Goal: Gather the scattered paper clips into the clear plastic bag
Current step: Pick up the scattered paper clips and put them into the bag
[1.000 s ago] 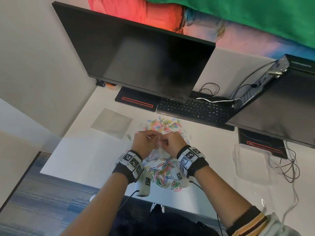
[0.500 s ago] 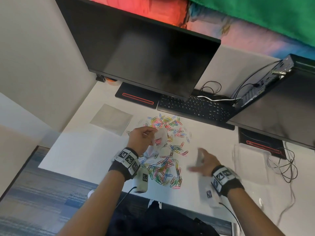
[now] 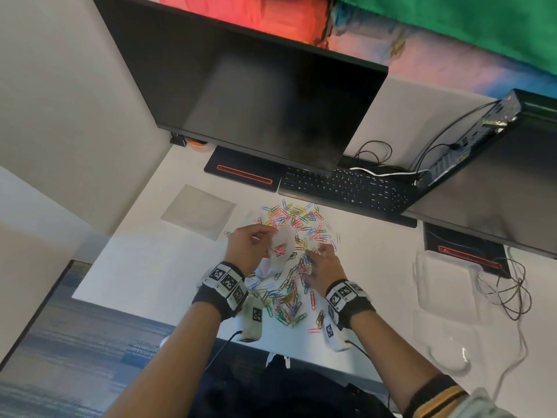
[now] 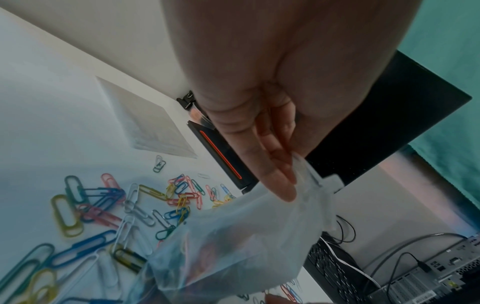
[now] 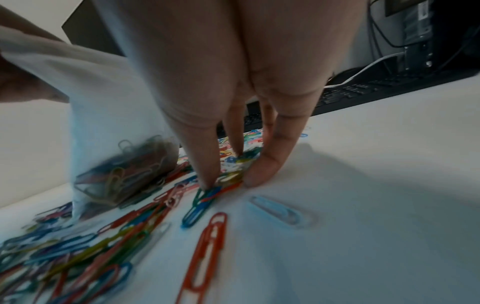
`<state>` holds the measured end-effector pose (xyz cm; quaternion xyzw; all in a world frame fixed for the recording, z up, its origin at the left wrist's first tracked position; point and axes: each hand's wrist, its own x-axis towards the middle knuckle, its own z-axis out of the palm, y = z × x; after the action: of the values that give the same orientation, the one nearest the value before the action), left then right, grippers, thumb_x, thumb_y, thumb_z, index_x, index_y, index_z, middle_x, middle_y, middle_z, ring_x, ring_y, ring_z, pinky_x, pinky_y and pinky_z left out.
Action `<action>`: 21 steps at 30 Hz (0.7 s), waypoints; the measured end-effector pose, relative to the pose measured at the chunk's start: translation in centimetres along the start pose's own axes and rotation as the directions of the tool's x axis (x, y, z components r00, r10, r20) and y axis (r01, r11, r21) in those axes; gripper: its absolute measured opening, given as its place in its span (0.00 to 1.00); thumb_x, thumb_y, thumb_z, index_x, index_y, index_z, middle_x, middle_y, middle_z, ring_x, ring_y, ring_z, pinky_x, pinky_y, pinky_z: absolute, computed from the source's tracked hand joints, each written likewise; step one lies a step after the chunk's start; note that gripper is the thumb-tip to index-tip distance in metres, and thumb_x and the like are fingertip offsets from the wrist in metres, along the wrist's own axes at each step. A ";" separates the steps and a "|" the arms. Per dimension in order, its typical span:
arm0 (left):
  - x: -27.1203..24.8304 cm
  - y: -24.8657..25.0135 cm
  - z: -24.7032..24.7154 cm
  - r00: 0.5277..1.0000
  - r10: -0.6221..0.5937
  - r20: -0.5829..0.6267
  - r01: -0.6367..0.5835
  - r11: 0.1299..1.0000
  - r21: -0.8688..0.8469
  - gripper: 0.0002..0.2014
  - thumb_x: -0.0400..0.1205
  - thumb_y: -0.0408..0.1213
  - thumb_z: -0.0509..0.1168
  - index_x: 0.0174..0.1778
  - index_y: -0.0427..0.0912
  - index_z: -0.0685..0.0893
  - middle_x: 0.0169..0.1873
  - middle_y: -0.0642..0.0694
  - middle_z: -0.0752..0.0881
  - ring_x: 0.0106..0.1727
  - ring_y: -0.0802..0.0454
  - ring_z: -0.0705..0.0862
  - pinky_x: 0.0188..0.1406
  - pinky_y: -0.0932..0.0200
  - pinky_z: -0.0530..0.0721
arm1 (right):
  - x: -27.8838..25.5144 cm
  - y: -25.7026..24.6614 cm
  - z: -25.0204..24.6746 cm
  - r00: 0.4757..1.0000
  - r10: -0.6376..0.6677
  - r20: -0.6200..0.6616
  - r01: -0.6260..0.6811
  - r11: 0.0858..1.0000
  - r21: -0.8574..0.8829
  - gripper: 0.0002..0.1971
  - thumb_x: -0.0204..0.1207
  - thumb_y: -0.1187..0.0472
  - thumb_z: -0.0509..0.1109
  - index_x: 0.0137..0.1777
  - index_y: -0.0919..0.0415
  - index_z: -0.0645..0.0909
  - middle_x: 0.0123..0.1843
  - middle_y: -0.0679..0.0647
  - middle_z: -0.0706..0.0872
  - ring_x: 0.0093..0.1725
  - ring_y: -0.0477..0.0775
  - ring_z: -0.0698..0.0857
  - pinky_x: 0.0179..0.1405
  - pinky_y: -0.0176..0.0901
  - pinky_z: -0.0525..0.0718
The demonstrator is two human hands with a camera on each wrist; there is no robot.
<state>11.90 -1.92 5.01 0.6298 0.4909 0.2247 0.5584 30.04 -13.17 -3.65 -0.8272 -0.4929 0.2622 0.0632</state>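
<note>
Several coloured paper clips [image 3: 287,300] lie scattered over the white desk [image 3: 144,267]. My left hand [image 3: 248,245] holds the clear plastic bag [image 3: 280,251] upright by its rim, just left of the pile's middle. In the left wrist view the fingers [image 4: 275,174] pinch the bag [image 4: 233,236] at its top edge. A bunch of clips [image 5: 124,164] sits in the bag's bottom [image 5: 103,123]. My right hand [image 3: 321,262] reaches down beside the bag. Its thumb and fingertips [image 5: 226,183] pinch a small clump of clips against the desk.
A black keyboard [image 3: 346,188] and a dark monitor [image 3: 256,95] stand behind the pile, with a second monitor [image 3: 497,182] at the right. A grey square sheet [image 3: 197,211] lies back left. Clear plastic containers [image 3: 446,285] and loose cables [image 3: 509,294] are at the right.
My right hand left the bag, swung out to the right, then came back down onto the clips beside the bag. My left hand kept holding the bag up.
</note>
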 end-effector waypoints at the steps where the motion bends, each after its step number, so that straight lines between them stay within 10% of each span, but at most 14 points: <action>1: 0.0 0.0 0.0 1.000 -0.002 0.000 0.002 1.000 0.000 0.08 0.83 0.31 0.67 0.52 0.41 0.92 0.34 0.46 0.89 0.31 0.50 0.87 0.46 0.43 0.92 | 0.0 -0.3 -0.1 0.999 -0.036 -0.024 0.035 0.999 -0.018 0.29 0.76 0.50 0.72 0.77 0.50 0.72 0.76 0.58 0.66 0.69 0.59 0.74 0.72 0.45 0.73; 4: -0.1 -0.1 -0.1 1.000 -0.002 -0.005 0.002 1.000 -0.004 0.08 0.83 0.31 0.67 0.51 0.41 0.92 0.36 0.46 0.89 0.35 0.45 0.89 0.44 0.44 0.92 | -0.4 -1.0 -0.3 0.992 -0.086 -0.095 0.084 0.996 -0.021 0.20 0.82 0.54 0.65 0.73 0.53 0.76 0.78 0.61 0.64 0.70 0.65 0.75 0.72 0.49 0.75; 8: -0.1 -0.1 -0.4 1.000 0.004 -0.004 -0.004 1.000 0.002 0.08 0.83 0.31 0.67 0.52 0.42 0.91 0.38 0.45 0.89 0.38 0.45 0.90 0.42 0.48 0.93 | -0.9 -1.0 -0.3 0.993 -0.103 0.062 0.108 0.991 -0.074 0.36 0.76 0.41 0.67 0.82 0.47 0.60 0.84 0.58 0.52 0.79 0.65 0.61 0.77 0.58 0.68; 21: -0.1 0.1 0.1 1.000 -0.001 0.012 0.001 1.000 0.017 0.08 0.83 0.30 0.66 0.52 0.40 0.91 0.37 0.45 0.89 0.33 0.50 0.88 0.44 0.45 0.92 | 0.4 -0.6 -1.2 0.982 -0.134 -0.130 0.124 0.989 -0.077 0.10 0.81 0.63 0.66 0.50 0.64 0.88 0.49 0.58 0.87 0.47 0.57 0.85 0.52 0.44 0.85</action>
<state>11.98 -2.08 5.08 0.6357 0.4896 0.2163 0.5562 30.29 -12.32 -2.56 -0.8111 -0.5489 0.1837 0.0848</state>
